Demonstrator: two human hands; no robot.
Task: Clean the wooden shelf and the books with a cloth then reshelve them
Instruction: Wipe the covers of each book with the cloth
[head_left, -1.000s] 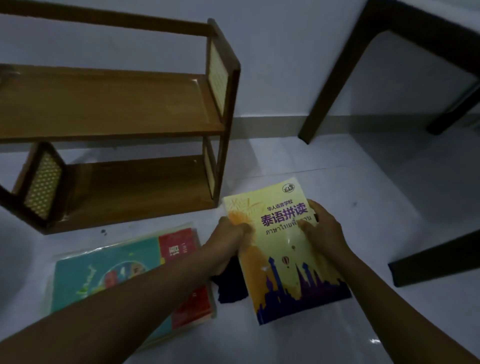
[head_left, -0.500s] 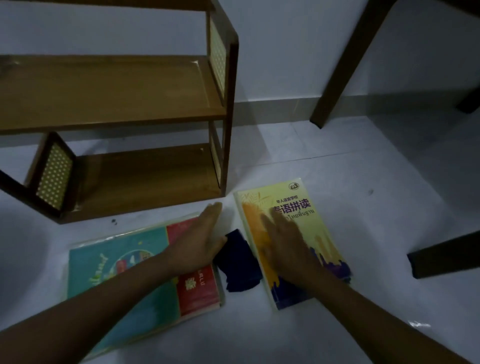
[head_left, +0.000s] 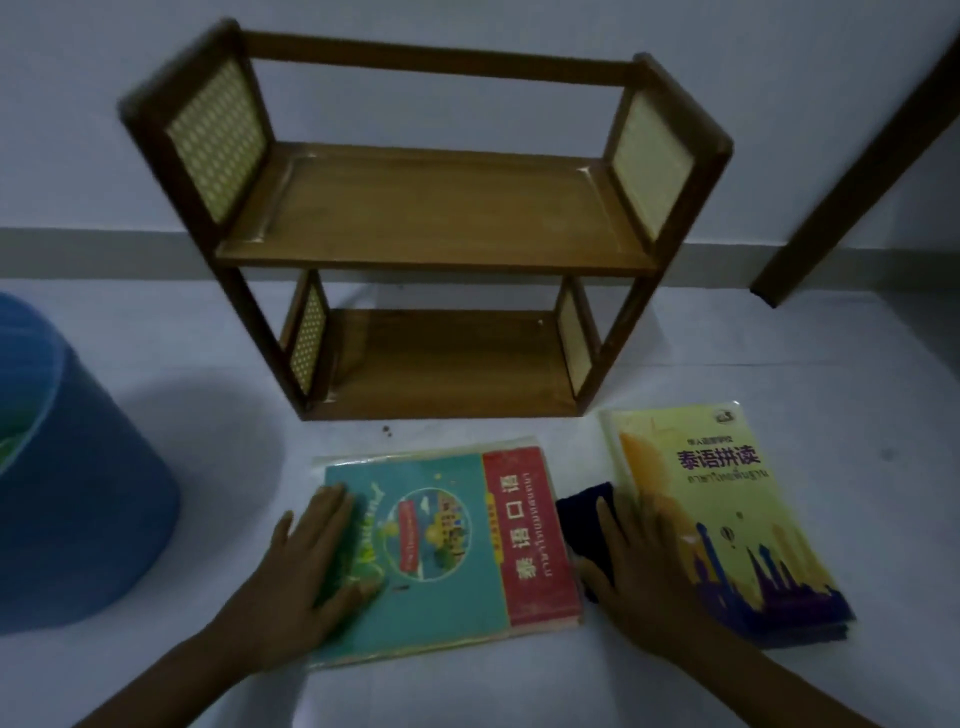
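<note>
An empty two-tier wooden shelf (head_left: 436, 223) with woven side panels stands on the floor against the wall. In front of it lie a teal and red book (head_left: 457, 540) and, to its right, a yellow book (head_left: 727, 499) with a purple skyline. A dark blue cloth (head_left: 584, 506) lies between them. My left hand (head_left: 317, 566) rests flat, fingers spread, on the teal book's left part. My right hand (head_left: 644, 566) lies flat over the cloth and the yellow book's left edge, hiding most of the cloth.
A blue round bucket (head_left: 78, 493) stands at the left edge. A dark wooden table leg (head_left: 852, 171) slants down at the right by the wall. Small crumbs (head_left: 387, 429) lie on the pale floor before the shelf.
The yellow book went from held in both hands to lying on the floor. My left hand moved onto the teal book, my right onto the cloth. The view swung left, revealing the bucket.
</note>
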